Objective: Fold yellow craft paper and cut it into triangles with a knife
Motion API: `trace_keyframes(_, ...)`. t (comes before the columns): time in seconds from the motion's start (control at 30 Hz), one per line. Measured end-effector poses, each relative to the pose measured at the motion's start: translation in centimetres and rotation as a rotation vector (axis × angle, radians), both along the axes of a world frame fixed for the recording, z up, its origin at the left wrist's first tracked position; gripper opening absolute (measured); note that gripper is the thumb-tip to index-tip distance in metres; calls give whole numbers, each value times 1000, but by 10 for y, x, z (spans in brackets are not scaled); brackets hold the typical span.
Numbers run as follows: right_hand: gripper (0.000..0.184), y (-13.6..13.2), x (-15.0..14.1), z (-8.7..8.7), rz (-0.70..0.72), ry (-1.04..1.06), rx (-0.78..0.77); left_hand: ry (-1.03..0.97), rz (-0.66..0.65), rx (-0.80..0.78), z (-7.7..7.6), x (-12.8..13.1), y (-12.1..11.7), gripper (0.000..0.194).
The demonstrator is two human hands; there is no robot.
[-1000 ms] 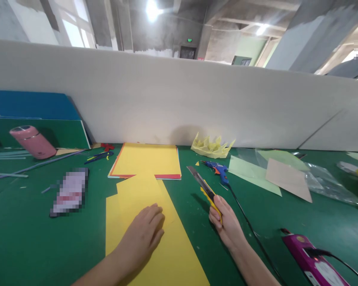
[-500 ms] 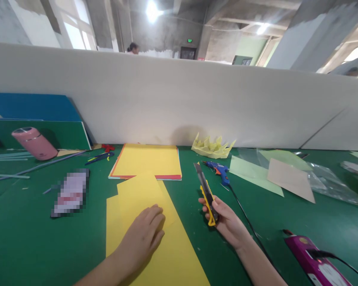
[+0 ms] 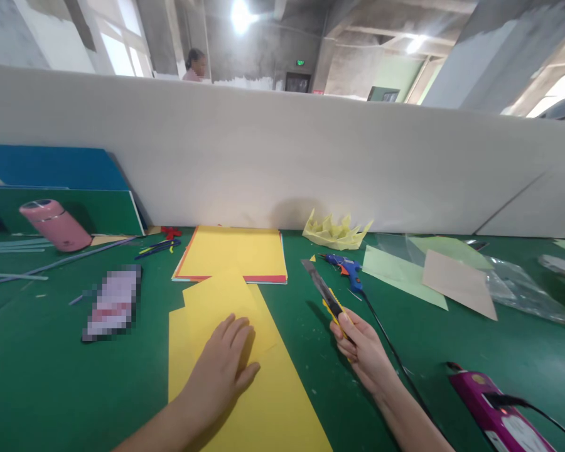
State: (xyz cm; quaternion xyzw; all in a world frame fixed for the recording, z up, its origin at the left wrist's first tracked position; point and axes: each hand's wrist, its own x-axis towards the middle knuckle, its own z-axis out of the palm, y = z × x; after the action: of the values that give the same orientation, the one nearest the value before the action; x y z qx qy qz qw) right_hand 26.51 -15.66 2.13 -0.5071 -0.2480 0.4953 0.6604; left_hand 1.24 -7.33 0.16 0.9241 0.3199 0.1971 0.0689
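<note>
My left hand [image 3: 223, 367] lies flat, fingers stretched out, on yellow paper sheets [image 3: 268, 389] spread on the green table [image 3: 51, 370]. A smaller yellow sheet [image 3: 219, 301] lies on top, under my fingertips. My right hand [image 3: 365, 351] is closed round a yellow and black utility knife [image 3: 324, 290], its blade out and pointing up and away to the left, just right of the yellow paper.
A stack of coloured paper [image 3: 233, 254] lies behind. A folded yellow paper crown [image 3: 335, 232], blue glue gun [image 3: 346, 270] with black cord, pale green and beige sheets [image 3: 428, 276], pink bottle [image 3: 54, 225], magenta device [image 3: 494, 414]. White partition [image 3: 282, 163] behind; another person's head above it.
My right hand turned the knife, which tilted upright half a second ago and now leans left again, held slightly nearer me. My left hand's fingers spread a little on the paper.
</note>
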Motion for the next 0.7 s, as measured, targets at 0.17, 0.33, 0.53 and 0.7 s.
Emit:
trace_keyframes(0.17,52,0,-1,-1,-146,-54,-65,-20,7,-144,13,0,2,17)
trace_keyframes(0.33,42,-1,6,-2,-221,-382,-136,-17,-58,-181,19,-6,3,11)
trace_keyframes(0.53,31,-3,19,0,-96,-652,-95,38,-151,-131,26,-9,6,10)
trace_keyframes(0.7,30,-11,27,6,148,-766,-126,172,-104,-186,34,-9,7,23)
